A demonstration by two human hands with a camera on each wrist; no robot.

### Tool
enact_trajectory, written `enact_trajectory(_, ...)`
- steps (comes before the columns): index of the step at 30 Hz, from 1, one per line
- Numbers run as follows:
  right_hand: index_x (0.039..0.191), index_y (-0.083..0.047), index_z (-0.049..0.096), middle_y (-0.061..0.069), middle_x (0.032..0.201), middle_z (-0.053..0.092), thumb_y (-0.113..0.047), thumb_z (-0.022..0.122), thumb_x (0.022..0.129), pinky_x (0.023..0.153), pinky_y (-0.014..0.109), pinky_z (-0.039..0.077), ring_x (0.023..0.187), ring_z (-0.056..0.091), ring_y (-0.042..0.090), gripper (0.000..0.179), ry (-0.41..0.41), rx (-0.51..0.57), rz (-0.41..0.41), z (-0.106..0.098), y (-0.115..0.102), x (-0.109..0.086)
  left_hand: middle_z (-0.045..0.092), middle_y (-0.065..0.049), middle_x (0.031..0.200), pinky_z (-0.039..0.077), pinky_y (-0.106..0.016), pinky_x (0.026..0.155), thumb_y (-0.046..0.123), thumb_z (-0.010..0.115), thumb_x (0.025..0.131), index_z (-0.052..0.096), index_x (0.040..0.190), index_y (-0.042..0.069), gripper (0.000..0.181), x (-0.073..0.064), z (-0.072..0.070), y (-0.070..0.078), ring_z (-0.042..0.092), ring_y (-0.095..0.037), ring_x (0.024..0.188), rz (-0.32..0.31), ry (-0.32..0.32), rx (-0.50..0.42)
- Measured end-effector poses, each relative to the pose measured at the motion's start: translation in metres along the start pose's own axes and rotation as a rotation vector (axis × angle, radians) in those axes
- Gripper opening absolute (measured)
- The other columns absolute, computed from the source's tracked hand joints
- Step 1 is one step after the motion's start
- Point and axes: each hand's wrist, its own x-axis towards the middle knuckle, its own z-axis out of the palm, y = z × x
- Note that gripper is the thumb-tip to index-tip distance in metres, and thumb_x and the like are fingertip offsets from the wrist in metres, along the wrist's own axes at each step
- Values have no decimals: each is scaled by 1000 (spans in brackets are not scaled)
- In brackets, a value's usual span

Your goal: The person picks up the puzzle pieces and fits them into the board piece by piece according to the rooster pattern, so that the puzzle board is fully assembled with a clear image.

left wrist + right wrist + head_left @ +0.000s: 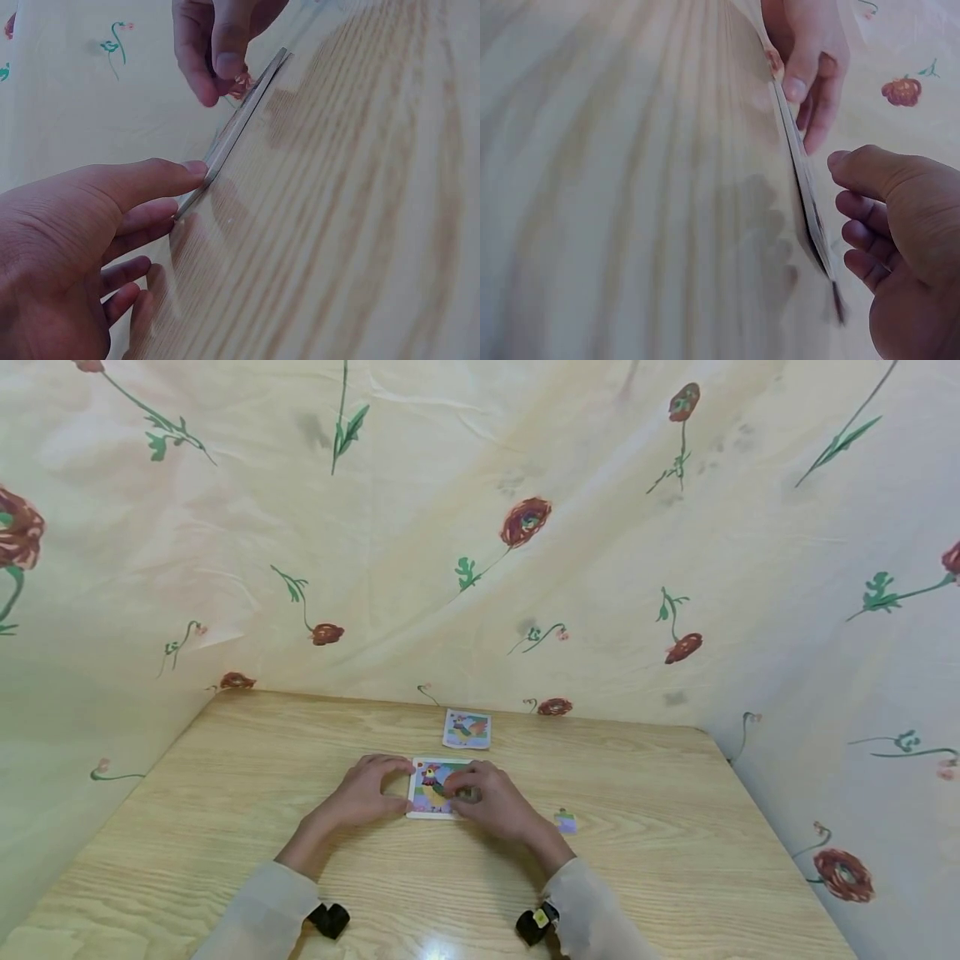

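A small square picture puzzle [424, 797] with a colourful rooster lies on the wooden table, framed by a white border. My left hand [369, 792] grips its left side, the thumb and a finger at the two left corners; the left wrist view shows the left thumb [191, 171] on its edge. Over the puzzle's right part is my right hand [491, 802], hiding some of the picture. In the right wrist view, the right hand's fingers [866, 232] are loosely bent, with a gap from the thumb and nothing seen between. One loose puzzle piece [566, 821], purple and green, lies right of that hand.
A square card [467, 729] with a similar rooster picture lies behind the puzzle, near the table's back edge. Flower-patterned cloth [420, 527] hangs behind the wooden table [240, 760] and along its sides. Each wrist carries a small black camera.
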Motion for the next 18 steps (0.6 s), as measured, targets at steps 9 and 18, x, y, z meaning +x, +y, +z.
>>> enact_trajectory(9,107,-9,79,3,106,71,-14,76,93,85,33,54,104,61,20,15,46,-32,72,-26,12,-27,56,-7,151,25,-72,116,38,82,86,67,134,20,54,-1,1,-3,38,-40,147,0,-6,-3)
enact_trajectory(18,107,-11,79,3,107,71,-11,79,90,84,35,56,102,63,22,17,125,-83,96,-55,34,-62,57,-7,150,25,-72,116,39,82,86,67,134,21,54,-1,0,-3,37,-40,147,-3,-4,-4)
